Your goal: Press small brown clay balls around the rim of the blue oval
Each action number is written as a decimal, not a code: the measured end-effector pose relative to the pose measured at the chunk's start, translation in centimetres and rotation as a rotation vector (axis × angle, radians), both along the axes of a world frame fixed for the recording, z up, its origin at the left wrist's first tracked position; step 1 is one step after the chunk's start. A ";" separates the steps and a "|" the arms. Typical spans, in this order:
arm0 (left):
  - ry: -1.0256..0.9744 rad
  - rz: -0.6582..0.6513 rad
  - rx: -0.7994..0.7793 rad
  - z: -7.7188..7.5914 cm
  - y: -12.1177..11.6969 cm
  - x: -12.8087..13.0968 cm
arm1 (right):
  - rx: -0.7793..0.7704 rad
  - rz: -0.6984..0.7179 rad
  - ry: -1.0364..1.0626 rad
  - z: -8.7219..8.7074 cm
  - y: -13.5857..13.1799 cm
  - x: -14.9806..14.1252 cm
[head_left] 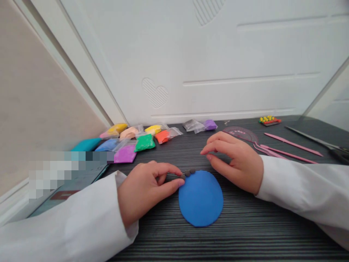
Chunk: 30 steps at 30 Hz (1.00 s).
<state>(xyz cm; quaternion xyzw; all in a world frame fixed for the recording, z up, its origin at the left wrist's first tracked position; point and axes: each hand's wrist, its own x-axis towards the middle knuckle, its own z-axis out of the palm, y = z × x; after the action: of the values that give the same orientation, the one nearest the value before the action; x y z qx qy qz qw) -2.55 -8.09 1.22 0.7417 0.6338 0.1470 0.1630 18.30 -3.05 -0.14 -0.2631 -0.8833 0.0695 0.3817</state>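
Observation:
A flat blue clay disc lies on the dark table in front of me. Along its upper left edge sit several small dark grey clay pieces, close together in a short row. My left hand pinches the leftmost grey clay piece between thumb and index finger, at the disc's rim. To the upper right of the disc hovers my right hand, its fingers curved with a small gap between thumb and fingertips and nothing visible in them.
Bagged clay in several colours, including a green packet and a purple packet, lies towards the back. On the right are pink modelling tools, a pink transparent template, scissors and a small yellow-and-red item. A tablet-like device is at left.

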 end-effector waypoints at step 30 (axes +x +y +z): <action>-0.008 -0.028 0.008 0.3 0.3 0.0 | -0.008 -0.021 -0.037 0.0 -0.2 0.0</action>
<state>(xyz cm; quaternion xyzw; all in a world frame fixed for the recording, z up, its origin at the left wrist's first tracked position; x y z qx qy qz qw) -2.51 -7.84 1.50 0.7504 0.6223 0.1501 0.1645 18.28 -3.22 -0.14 -0.2752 -0.8871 0.0642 0.3650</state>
